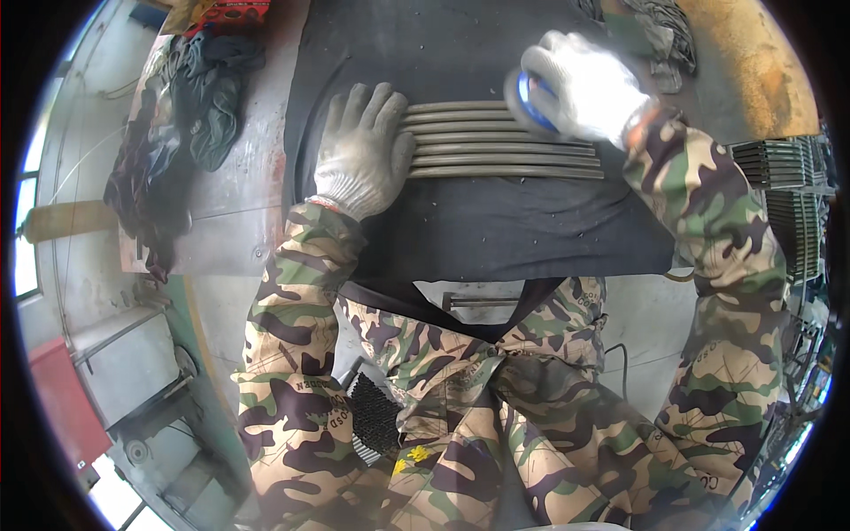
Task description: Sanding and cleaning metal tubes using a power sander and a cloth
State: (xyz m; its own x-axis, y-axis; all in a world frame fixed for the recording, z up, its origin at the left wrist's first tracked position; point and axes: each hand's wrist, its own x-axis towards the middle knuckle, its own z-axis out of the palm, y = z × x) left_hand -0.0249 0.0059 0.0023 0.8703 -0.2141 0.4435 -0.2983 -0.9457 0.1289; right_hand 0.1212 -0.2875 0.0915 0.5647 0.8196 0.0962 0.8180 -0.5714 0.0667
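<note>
A counter [230,234] spans the upper half of the view, a black cloth [531,221] covering its middle, and on that cloth the metal rods [482,139] lie side by side, just past 12 o'clock, running roughly from 9 to 3. The left hand [361,150], gloved, is at 11 o'clock, laid palm down over the rods' left ends, fingers extended and slightly spread, gripping nothing that shows. The right hand [589,84], also gloved and washed out by glare, is between 1 and 2 o'clock, fingers curled around a round, blue-rimmed tool [526,99] above the rods' right part; whether the tool touches them I cannot tell. The step in hand looks like rubbing or smoothing the rods, and the next move seems to call for a level pass along them, left palm steadying their ends.

Counted by size: one counter; one black cloth; one heap of dark rags [212,106] at 10 o'clock, its pieces too tangled to number; one grey crumpled cloth [668,44] between 1 and 2; seven rods, as best I can count with both hands covering parts; two hands; one blue-rimmed tool.
</note>
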